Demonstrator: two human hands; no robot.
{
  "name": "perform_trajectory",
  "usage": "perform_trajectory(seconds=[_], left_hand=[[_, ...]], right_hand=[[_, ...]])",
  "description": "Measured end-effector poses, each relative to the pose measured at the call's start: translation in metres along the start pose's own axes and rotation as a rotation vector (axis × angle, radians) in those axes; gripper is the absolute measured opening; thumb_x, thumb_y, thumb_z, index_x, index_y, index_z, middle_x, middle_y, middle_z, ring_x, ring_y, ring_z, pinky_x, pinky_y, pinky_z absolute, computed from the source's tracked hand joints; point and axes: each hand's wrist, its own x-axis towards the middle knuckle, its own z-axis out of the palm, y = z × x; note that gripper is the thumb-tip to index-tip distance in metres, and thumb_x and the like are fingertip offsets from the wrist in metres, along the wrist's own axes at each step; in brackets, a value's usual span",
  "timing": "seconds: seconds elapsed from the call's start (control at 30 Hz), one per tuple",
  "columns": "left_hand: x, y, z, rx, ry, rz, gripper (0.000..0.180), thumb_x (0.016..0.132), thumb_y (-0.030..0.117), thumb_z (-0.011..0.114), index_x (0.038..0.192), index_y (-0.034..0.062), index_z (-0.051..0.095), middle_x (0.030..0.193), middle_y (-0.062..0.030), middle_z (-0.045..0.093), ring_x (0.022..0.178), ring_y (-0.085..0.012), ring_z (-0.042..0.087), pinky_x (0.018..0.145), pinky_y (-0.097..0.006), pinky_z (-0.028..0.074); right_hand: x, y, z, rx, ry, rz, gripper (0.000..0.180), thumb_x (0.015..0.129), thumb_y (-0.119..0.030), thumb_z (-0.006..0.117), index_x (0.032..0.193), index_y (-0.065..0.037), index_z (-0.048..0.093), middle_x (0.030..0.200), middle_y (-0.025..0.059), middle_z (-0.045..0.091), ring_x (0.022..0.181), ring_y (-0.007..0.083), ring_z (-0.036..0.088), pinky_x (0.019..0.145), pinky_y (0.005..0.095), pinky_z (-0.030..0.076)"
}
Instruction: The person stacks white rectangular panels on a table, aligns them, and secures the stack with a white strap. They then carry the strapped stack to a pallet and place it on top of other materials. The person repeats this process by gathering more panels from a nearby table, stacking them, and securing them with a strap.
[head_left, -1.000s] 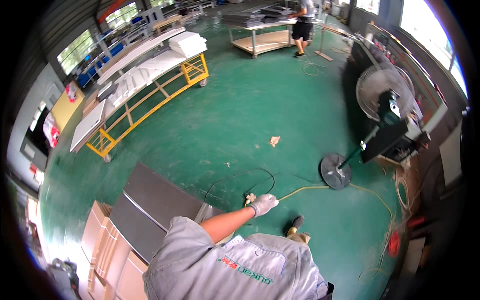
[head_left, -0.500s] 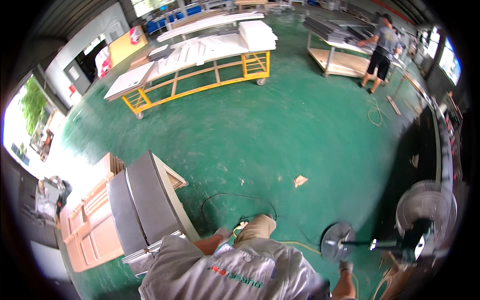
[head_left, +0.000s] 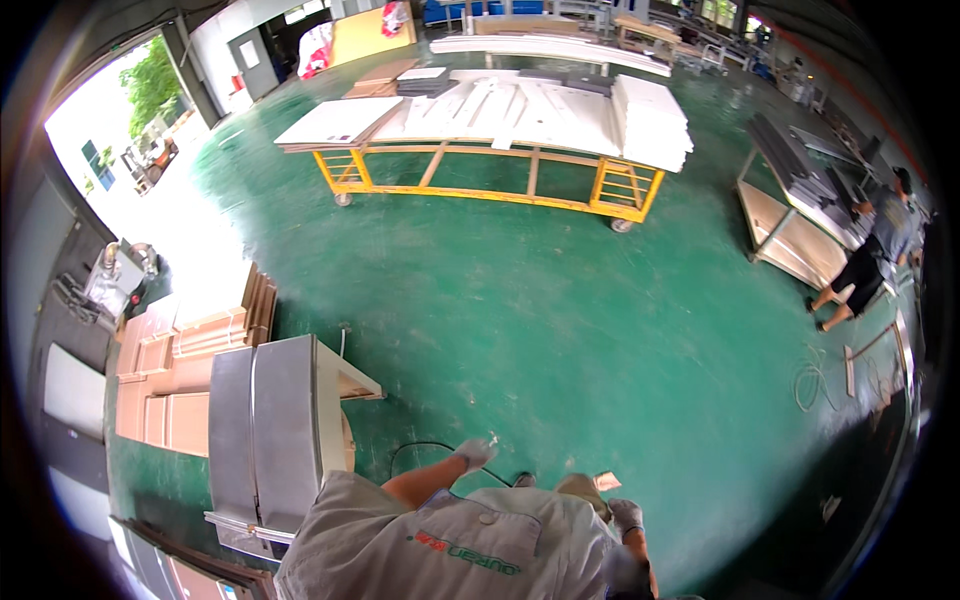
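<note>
My left hand (head_left: 476,454), in a pale grey work glove, reaches forward over the green floor. Its fingers look bent, with a small pale bit at the tips that is too small to name. My right hand (head_left: 626,514), gloved alike, hangs low by my side near a scrap of brown cardboard (head_left: 606,481) on the floor. Its fingers are too small and unclear to read. Neither hand touches the nearby stack of dark grey panels (head_left: 283,425) left of me. A black cable (head_left: 425,444) curves over the floor beyond my left forearm.
Brown cabinet-like panels (head_left: 185,385) lie stacked at the left. Ahead stands a yellow wheeled cart (head_left: 480,198) bearing white boards (head_left: 540,112). At the right, a person (head_left: 880,245) works at a table with dark panels (head_left: 790,165). A coiled hose (head_left: 815,385) lies near them.
My view has turned left, so the cart and co-worker sit farther right. The standing fan has left the picture. Both my hands have swung forward and upward in view.
</note>
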Motion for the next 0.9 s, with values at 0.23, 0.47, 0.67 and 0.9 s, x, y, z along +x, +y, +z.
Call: perform_trajectory(seconds=[0.23,0.47,0.67,0.9], left_hand=[[0.166,0.088,-0.220,-0.213,0.352,0.146,0.034,0.095,0.038,0.060,0.106,0.0070,0.071,0.107,-0.0211,0.072,0.101,-0.0426,0.067,0.089,-0.050,0.052],[0.190,-0.064,-0.260,0.158,0.420,-0.311,0.041,0.096,0.036,0.048,0.098,0.0024,0.070,0.102,-0.0292,0.070,0.109,-0.0460,0.066,0.088,-0.052,0.051],[0.142,-0.137,-0.205,0.048,0.023,-0.621,0.040,0.101,0.039,0.047,0.117,0.0109,0.072,0.119,-0.0215,0.072,0.112,-0.0432,0.067,0.096,-0.049,0.053],[0.278,-0.201,-0.385,0.017,0.101,-0.551,0.031,0.098,0.035,0.050,0.116,0.0195,0.070,0.122,-0.0170,0.072,0.112,-0.0399,0.069,0.091,-0.051,0.055]], right_hand=[[0.193,0.079,-0.072,0.467,-0.255,0.799,0.066,0.095,-0.065,0.061,0.108,-0.001,0.073,0.109,0.0163,0.076,0.100,0.0315,0.071,0.089,0.0436,0.054],[0.417,0.147,-0.205,0.679,-0.275,1.149,0.059,0.100,-0.047,0.061,0.133,0.002,0.061,0.131,0.0190,0.068,0.119,0.0336,0.063,0.101,0.0455,0.049],[0.744,0.080,-0.307,0.486,-0.264,0.607,0.046,0.103,-0.039,0.055,0.122,0.001,0.067,0.123,0.0194,0.072,0.106,0.0365,0.069,0.091,0.0473,0.052],[1.039,-0.050,-0.353,-0.226,0.193,-0.418,0.013,0.087,-0.010,0.061,0.095,-0.011,0.071,0.095,0.0118,0.074,0.092,0.0335,0.072,0.079,0.0474,0.057]])
